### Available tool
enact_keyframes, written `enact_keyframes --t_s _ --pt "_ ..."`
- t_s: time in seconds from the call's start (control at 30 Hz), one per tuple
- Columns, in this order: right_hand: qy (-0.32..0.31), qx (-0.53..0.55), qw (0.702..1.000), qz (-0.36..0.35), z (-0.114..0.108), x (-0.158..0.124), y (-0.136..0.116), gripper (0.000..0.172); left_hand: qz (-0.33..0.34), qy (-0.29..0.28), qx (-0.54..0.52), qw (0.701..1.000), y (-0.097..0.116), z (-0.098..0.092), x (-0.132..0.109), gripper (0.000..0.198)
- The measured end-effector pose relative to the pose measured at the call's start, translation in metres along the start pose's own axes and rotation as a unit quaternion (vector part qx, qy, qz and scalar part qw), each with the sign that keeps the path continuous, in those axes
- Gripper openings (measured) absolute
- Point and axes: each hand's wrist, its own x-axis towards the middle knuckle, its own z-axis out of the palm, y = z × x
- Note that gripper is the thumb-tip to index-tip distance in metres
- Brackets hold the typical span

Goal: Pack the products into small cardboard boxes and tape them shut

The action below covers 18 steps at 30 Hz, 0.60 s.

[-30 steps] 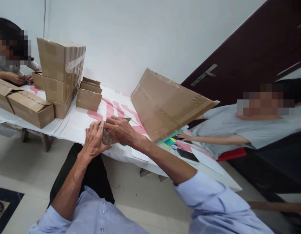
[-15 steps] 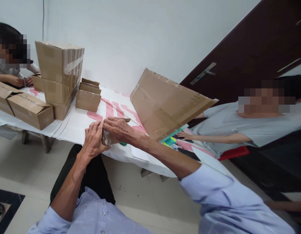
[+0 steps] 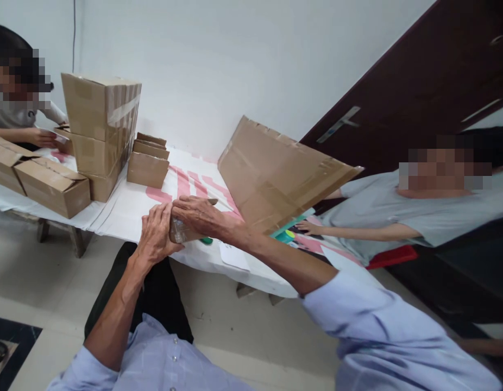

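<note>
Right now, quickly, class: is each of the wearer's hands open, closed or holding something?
Left hand: closed, holding a taped cardboard piece.
Right hand: on top of that piece; whether it grips cannot be told.

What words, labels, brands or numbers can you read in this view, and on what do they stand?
No text reads clearly.
White cloth: pink shapes, perhaps lettering, partly covered; unreadable.
White sheet: faint marks, too small.
Shirt at far left: small dark mark, too small.
Held cardboard piece: no print visible.
</note>
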Motion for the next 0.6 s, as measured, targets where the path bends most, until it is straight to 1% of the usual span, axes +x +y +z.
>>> enact_keyframes --t_s 0.13,0.27,0.5,0.6 --pt "-0.013 -0.015 1.0 0.004 0.002 -0.003 -0.001 0.023 -0.002 -0.006 -0.003 1.0 0.0 -0.002 0.0 0.117" --pt "-0.022 -0.033 0.999 0.016 0.0 -0.007 -0.005 0.022 -0.005 -0.007 -0.006 1.0 0.002 -0.004 0.001 0.114" --pt "0.014 -0.013 1.0 0.01 0.0 -0.012 -0.009 0.021 -0.011 -0.012 -0.001 1.0 0.001 -0.005 0.001 0.112" --pt "0.036 0.003 0.999 0.02 -0.006 -0.013 -0.015 0.022 -0.006 -0.013 0.007 1.0 -0.001 -0.005 0.003 0.112"
